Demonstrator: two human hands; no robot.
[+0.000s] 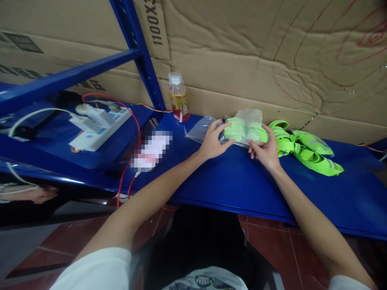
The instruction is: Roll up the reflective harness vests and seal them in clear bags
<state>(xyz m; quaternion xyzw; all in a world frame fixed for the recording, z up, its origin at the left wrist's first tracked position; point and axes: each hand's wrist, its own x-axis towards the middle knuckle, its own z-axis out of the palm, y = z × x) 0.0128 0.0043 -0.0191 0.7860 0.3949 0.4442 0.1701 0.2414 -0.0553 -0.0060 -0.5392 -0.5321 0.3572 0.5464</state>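
A clear plastic bag [253,117] lies on the blue shelf, with a folded neon-green reflective strap [235,129] showing inside it. My left hand [211,141] rests at the bag's left part, fingers spread apart and fingertips touching the plastic. At the bag's right end, my right hand [267,151] holds the edge between thumb and fingers. Just right of that hand lie loose neon-green straps [317,160] with grey reflective stripes, some in loops. A green bundle [314,141] sits behind them.
A bottle [179,100] stands against the cardboard [217,56]. Leftward are a blurred-out phone-like object [152,151] on a red cable [121,181] and a white power strip [99,129] with plugs. A blue shelf post [137,52] rises behind. Another person's hand [42,194] shows at far left.
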